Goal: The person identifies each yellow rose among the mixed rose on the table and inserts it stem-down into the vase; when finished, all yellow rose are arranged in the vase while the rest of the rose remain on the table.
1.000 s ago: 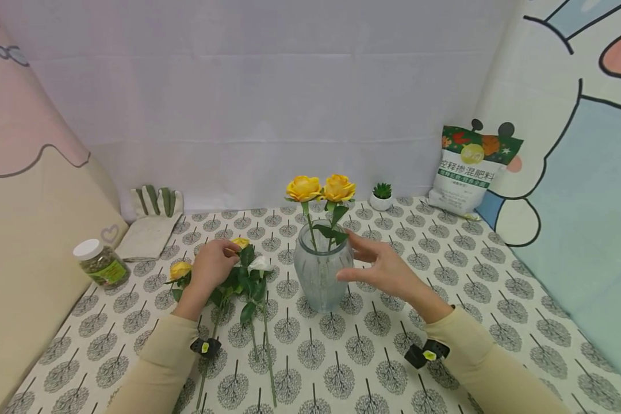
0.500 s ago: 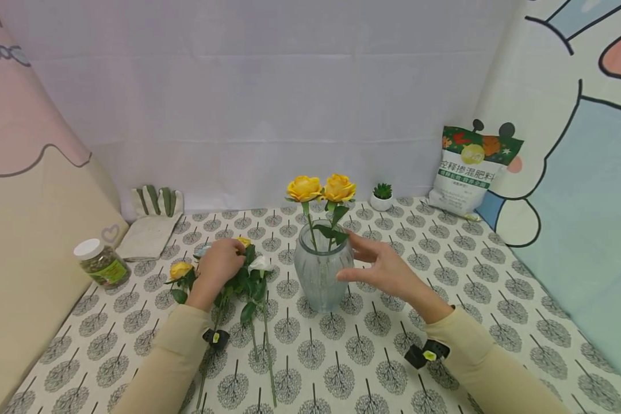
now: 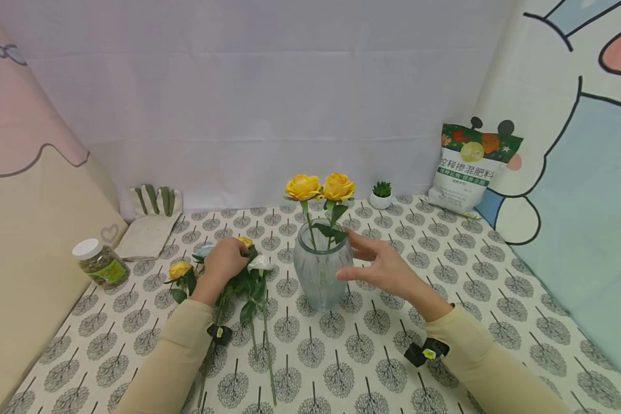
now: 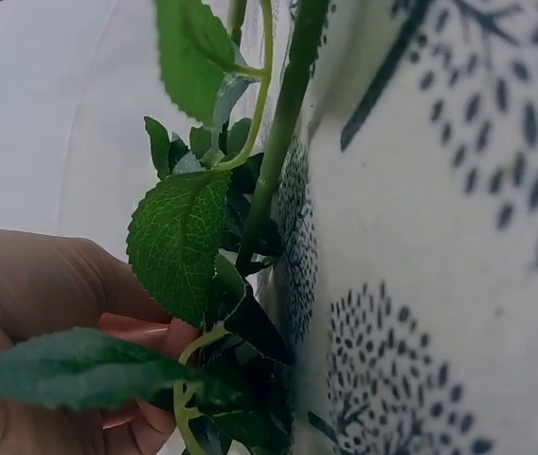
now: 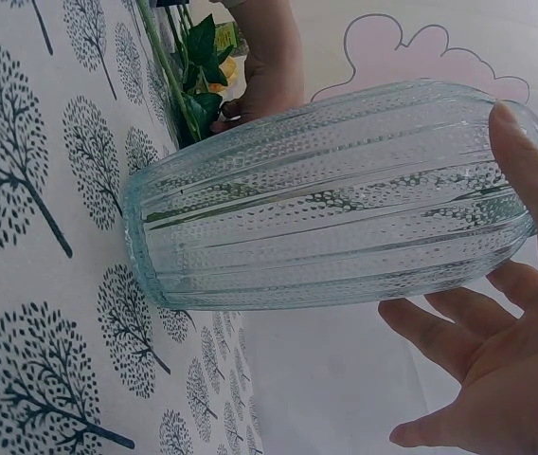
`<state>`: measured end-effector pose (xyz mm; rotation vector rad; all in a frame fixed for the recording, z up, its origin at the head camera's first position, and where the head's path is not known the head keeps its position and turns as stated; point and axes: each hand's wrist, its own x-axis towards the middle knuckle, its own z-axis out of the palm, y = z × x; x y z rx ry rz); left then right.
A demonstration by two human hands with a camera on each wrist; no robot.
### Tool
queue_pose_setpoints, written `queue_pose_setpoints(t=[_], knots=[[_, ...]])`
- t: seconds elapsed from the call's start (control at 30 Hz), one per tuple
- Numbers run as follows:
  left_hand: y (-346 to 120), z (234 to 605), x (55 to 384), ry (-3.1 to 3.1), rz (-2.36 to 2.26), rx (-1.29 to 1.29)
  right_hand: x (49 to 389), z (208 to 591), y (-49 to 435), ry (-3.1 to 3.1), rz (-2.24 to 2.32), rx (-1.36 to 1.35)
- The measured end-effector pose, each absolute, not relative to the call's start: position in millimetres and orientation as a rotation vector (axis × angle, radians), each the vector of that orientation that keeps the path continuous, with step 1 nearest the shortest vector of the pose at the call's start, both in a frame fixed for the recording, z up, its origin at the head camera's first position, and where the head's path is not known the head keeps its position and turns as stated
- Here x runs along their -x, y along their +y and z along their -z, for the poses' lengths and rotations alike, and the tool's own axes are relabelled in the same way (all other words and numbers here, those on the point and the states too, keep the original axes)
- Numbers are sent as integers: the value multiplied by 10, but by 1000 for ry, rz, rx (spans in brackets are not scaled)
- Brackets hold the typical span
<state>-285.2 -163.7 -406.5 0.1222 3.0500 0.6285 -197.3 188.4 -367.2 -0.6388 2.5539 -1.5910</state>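
A clear ribbed glass vase (image 3: 323,282) stands upright with two yellow roses (image 3: 321,187) in it. My right hand (image 3: 385,267) holds its right side, thumb on the near face and fingers round the back; in the right wrist view, the thumb (image 5: 525,156) lies over the upper vase. My left hand (image 3: 226,261) is down among flowers lying on the cloth, fingers curled by the stem of a yellow rose (image 3: 245,241). Leaves (image 4: 179,246) partly hide its fingertips in the left wrist view. Beside it lie a white rose (image 3: 260,263), a blue flower (image 3: 204,250) and another yellow rose (image 3: 179,269).
Far left are a lidded jar (image 3: 100,263) and a pair of gardening gloves (image 3: 152,224). A small potted succulent (image 3: 381,196) stands behind the vase to the right. A fertilizer bag (image 3: 468,172) leans at the back right. Long stems (image 3: 269,351) stretch toward the front edge.
My left hand has moved a little to the right over the lying flowers, uncovering the blue flower, and then stayed nearly still. My right hand and the vase have not moved.
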Motion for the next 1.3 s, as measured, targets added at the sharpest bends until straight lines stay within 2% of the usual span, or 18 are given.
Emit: queue_pose_setpoints(t=[0.5, 0.83, 1.3], knots=[[-1749, 3859, 2786, 2916, -1265, -76, 1964, 3671, 1883, 2555, 1591, 646], [-1815, 3728, 2730, 2767, -1555, 122, 1973, 3663, 1880, 2530, 1620, 656], [-1989, 3656, 2749, 2125, -2087, 93, 1980, 3676, 1888, 2554, 1601, 681]])
